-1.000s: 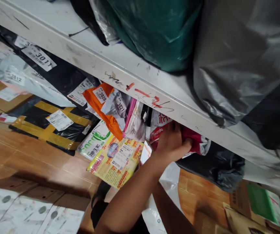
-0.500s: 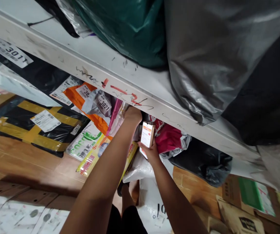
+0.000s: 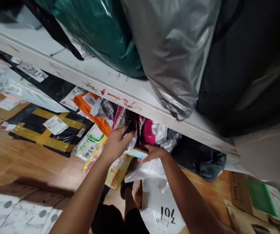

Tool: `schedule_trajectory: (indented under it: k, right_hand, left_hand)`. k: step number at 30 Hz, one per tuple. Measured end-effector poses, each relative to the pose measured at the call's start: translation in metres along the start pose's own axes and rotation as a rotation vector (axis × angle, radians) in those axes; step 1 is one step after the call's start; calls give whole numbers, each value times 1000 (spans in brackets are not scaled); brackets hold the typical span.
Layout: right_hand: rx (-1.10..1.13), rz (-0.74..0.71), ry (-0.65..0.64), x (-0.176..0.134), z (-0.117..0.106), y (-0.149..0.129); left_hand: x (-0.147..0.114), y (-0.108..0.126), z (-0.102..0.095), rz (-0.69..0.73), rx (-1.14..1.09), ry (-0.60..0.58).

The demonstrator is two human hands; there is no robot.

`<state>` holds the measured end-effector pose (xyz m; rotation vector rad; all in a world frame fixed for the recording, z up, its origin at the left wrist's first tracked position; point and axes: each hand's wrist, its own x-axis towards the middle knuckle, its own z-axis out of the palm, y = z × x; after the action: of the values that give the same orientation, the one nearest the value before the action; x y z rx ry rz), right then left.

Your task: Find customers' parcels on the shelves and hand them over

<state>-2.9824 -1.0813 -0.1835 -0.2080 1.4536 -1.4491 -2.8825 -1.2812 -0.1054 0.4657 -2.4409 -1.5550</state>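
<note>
On shelf: we see bags.
Under shelf: we find parcels.
On floor: flat packets, left.

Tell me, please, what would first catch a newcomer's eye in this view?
Bulging grey plastic sack and teal sack overhang the white shelf at top. Beneath its edge, the left hand grips upright parcels beside an orange mailer, while the right hand holds a phone flat.
</note>
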Motion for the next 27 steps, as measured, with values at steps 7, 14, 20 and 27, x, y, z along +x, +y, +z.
schedule_trajectory:
  k: [7, 14, 20, 27]
  right_hand:
    - [-238, 256, -151, -84, 19, 29]
    - [-11, 256, 0, -181, 63, 53]
    - [193, 203, -57, -210, 82, 17]
    - [321, 49, -7, -253, 157, -67]
  left_hand:
    - [-98, -47, -77, -403, -56, -46]
    - [-41, 28, -28, -487, 56, 238]
    - [-124, 56, -62, -565, -177, 366]
    - [-292, 98, -149, -753, -551, 526]
